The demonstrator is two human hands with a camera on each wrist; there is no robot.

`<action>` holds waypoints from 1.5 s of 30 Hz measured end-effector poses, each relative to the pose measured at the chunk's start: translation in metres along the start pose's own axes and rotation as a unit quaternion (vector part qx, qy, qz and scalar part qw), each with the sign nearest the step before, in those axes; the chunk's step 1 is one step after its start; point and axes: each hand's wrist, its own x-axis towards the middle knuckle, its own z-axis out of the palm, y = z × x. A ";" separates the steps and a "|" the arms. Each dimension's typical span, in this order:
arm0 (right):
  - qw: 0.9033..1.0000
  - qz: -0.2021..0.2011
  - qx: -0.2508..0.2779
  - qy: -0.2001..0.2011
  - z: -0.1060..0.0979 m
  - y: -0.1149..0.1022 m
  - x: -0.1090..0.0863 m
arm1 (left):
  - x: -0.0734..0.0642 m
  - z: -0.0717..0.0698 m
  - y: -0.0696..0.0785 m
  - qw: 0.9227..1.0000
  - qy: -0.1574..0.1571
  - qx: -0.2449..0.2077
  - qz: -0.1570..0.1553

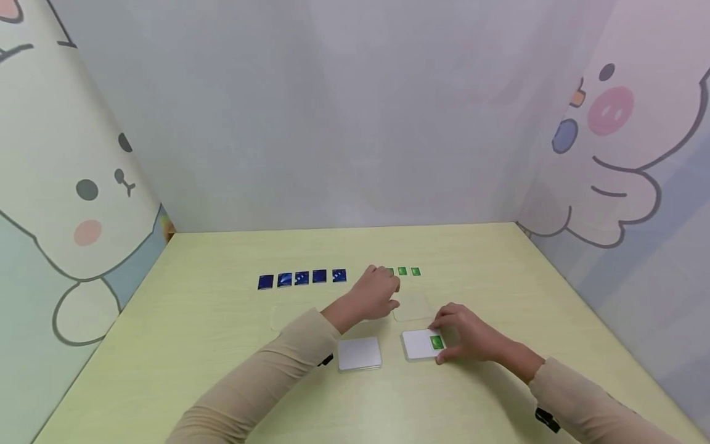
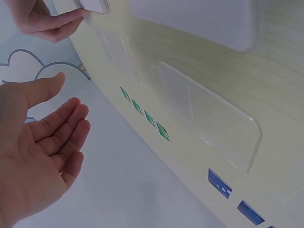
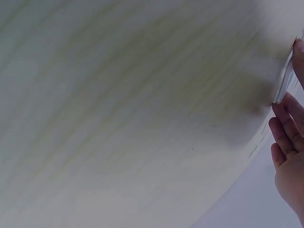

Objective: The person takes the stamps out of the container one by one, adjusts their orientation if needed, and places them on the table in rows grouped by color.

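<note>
My right hand [image 1: 466,333] holds a flat white box [image 1: 416,344] at its right end, thumb on the near edge and fingertips on the far edge. A small green card [image 1: 436,342] lies on that box's white top, beside the fingers. In the right wrist view only the box's thin side [image 3: 284,80] shows between thumb and fingers. My left hand [image 1: 373,293] hovers just in front of a row of small green cards [image 1: 402,271], partly covering it. In the left wrist view the left hand [image 2: 42,142] has loosely bent fingers, with nothing in them.
A second flat white box [image 1: 359,354] lies left of the held one. Two clear plastic lids, one on the right [image 1: 413,306] and one on the left [image 2: 209,118], lie beyond the boxes. Several blue cards [image 1: 302,278] form a row at the back left. Patterned cloth walls surround the table.
</note>
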 end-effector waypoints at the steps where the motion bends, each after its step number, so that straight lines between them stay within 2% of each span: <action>1: 1.000 0.002 0.001 -0.001 0.000 0.000 0.000 | 0.001 0.001 0.002 1.000 0.000 0.001 0.001; 10: 1.000 -0.022 0.006 0.018 0.001 0.003 -0.001 | 0.005 0.008 0.018 1.000 -0.012 0.001 0.008; 15: 1.000 -0.021 0.013 0.014 0.001 0.003 0.001 | 0.004 0.013 0.025 1.000 -0.021 0.005 0.014; 22: 1.000 -0.008 0.020 0.000 0.001 0.003 0.002 | 0.001 0.019 0.031 1.000 -0.019 0.011 0.017; 27: 1.000 -0.012 0.022 0.004 0.002 0.002 0.002 | 0.001 0.021 0.036 0.999 -0.014 0.022 0.021; 45: 0.999 -0.027 0.029 0.012 0.003 -0.001 0.003 | 0.004 0.038 0.050 0.998 -0.050 0.010 0.034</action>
